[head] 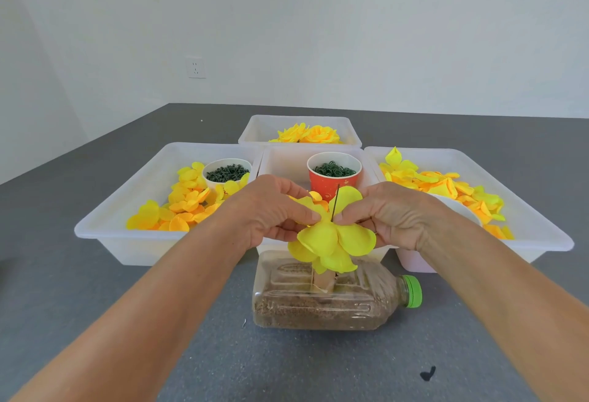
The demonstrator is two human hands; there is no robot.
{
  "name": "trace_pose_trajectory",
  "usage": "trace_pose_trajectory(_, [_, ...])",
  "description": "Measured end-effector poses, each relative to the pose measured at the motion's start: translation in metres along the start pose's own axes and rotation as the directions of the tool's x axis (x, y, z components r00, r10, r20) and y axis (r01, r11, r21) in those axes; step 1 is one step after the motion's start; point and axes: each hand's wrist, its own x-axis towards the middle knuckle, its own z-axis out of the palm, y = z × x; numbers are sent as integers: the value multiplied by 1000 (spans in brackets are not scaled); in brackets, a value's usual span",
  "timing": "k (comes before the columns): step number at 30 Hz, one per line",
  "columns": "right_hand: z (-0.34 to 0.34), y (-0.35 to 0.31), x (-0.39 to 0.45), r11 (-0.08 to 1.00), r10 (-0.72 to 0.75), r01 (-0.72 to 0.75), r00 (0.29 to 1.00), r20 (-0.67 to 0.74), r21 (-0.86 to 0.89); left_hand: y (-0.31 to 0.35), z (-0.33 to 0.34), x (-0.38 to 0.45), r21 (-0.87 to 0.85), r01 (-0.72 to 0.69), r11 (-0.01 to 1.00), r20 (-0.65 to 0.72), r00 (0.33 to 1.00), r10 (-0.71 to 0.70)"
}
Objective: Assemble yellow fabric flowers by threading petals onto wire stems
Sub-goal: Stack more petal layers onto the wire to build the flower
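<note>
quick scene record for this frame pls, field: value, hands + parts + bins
left hand: pinches flower petals
right hand: pinches petals beside wire
wire: upright, poking up through petals
stand: bottle lying on its side, green cap to the right
left bin: loose petals, white cup of green parts
centre bin: red cup of green rings
right bin: loose petals
far bin: finished flowers

The room is bright with soft, even light, shadows are faint, the picture is sharp, and the edges bend outward a bit.
</note>
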Motion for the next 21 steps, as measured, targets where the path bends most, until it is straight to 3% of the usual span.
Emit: trace_pose_trajectory(21, [3,5,3,984,108,-112,994,33,137,1,11,1,-15,14,1000,44,999,-13])
